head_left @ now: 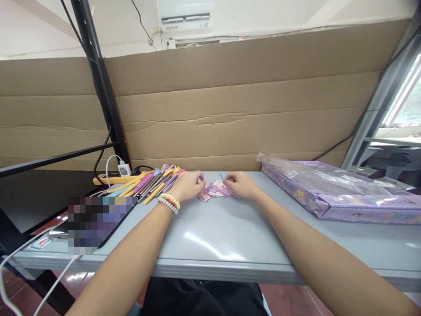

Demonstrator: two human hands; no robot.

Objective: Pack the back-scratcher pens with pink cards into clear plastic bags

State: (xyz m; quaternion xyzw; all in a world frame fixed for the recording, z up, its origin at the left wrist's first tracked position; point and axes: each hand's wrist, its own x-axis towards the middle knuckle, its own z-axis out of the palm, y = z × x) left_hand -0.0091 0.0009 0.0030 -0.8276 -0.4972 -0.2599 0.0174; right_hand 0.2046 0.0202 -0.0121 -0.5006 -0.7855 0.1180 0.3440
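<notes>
Between my hands on the grey table lies a loose pile of small pink and purple printed paper pieces [217, 189]. My left hand [190, 185], with beaded bracelets [170, 203] on its wrist, is at the pile's left side, its fingers curled in a pinch. A small pale tip shows just above it. My right hand [240, 184] pinches at the pile's right side. A short light blue stick end [222, 175] shows at its fingertips. What either pinch holds is too small to tell. Beside my left hand lie several coloured sticks with small hand-shaped tips [158, 182].
At the right sits a shallow purple printed box [324, 210] with clear plastic film [305, 177] over it. A phone-like device, partly pixelated [101, 224], lies left with white cables. A white charger [124, 168] stands behind the sticks. Cardboard [213, 105] walls the back; a black post [105, 87] rises left.
</notes>
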